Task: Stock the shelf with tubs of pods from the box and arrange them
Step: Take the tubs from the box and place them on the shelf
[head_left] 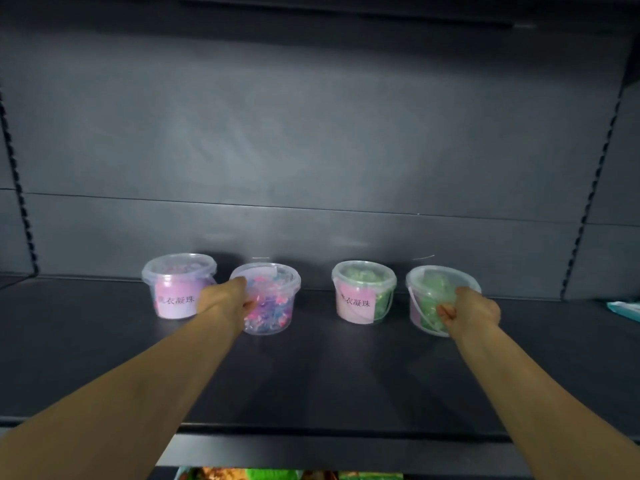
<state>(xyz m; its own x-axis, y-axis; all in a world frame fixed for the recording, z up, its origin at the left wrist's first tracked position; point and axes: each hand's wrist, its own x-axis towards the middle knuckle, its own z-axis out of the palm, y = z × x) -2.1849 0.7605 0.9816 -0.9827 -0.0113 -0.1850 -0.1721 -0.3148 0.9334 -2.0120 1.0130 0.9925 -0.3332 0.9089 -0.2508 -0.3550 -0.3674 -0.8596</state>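
Four tubs on the shelf (311,368), in a rough row across the middle of the frame, near the back panel (311,133).

From frame left: pink tub (175,289), label facing front. Just beside it, mixed pink/blue tub (273,299), label not facing front, a pale patch shows under the lid. Gap, then green tub with label (362,292) facing front. Right of that, second green tub (436,299), label turned away to its left side, white handle hanging down the front.

Left hand (230,299) grips the mixed tub at its left side, fingers curled round the wall. Right hand (472,311) grips the second green tub at its right side, thumb on the front, fingers wrapped behind.

Progress, my read: four placed, two already faced. The two in hand look set down but need rotating so labels face front. Spacing uneven, wider gap mid-row. Lots of bare shelf to the sides and in front. Box not in view, so can't tell how many tubs are left.

Tubs: clear plastic, snap lids, pods visible through walls.

Periphery: teal item (625,310) at right edge of the shelf; colourful packs (270,474) on the level below, bottom of frame.
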